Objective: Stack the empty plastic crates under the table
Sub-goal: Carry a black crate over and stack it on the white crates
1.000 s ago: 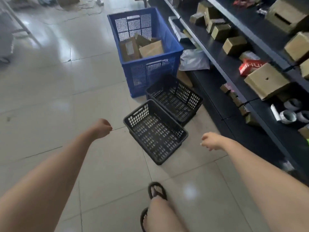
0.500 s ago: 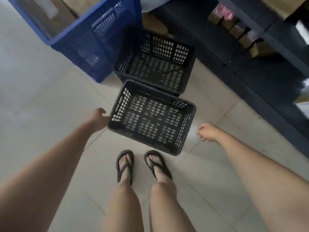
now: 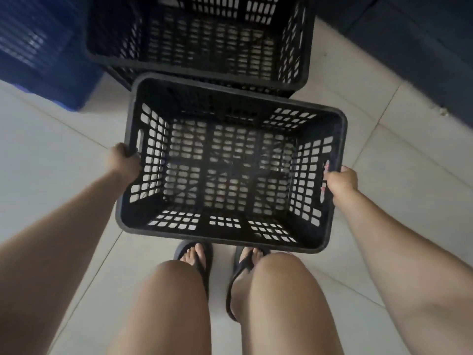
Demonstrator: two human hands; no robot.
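An empty black perforated plastic crate [image 3: 230,172] fills the middle of the head view, just in front of my knees. My left hand [image 3: 122,163] grips its left short side at the rim, by the handle slot. Over on the opposite short side, my right hand [image 3: 339,180] is closed on the rim in the same way. A second empty black crate [image 3: 202,39] stands on the floor directly behind it, their long sides close together. Whether the near crate is off the floor I cannot tell.
A large blue crate [image 3: 38,55] stands at the upper left, next to the far black crate. The dark base of the shelving [image 3: 414,44] runs along the upper right. My sandalled feet [image 3: 222,262] are on pale floor tiles just below the near crate.
I have bent down closer to the crates. Both hands, free beside the near crate before, have closed on its two short sides.
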